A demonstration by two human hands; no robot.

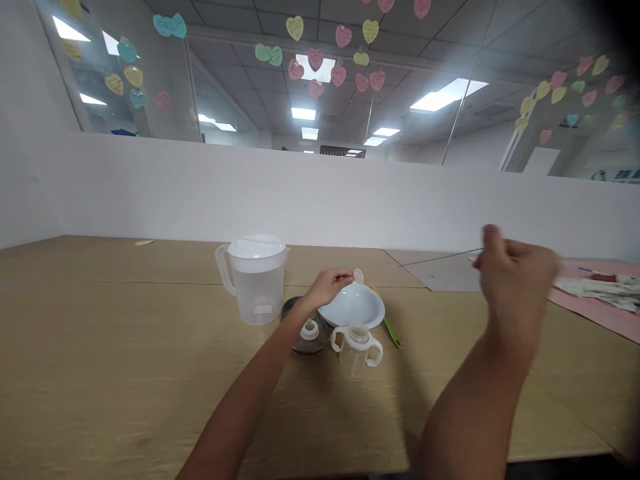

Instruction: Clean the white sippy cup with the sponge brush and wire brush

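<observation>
My left hand (327,288) pinches a small round translucent piece (359,276) above the rim of a white bowl (370,315). My right hand (517,283), raised at the right and a little blurred, has its fingers closed on a thin dark rod (440,257) that points left toward the bowl. The rod's near end is hidden in the fist. In front of the bowl stands an uncapped clear baby bottle (354,363) with two white handles. A white bottle collar (310,330) lies in a dark grey tray (303,347), partly behind my left forearm.
A translucent lidded pitcher (259,290) stands left of the tray. Right of the bowl lies a green and yellow long-handled tool (393,332). Pink sheets (590,308) with cloth and pens lie at the far right. A white wall (225,190) backs the table.
</observation>
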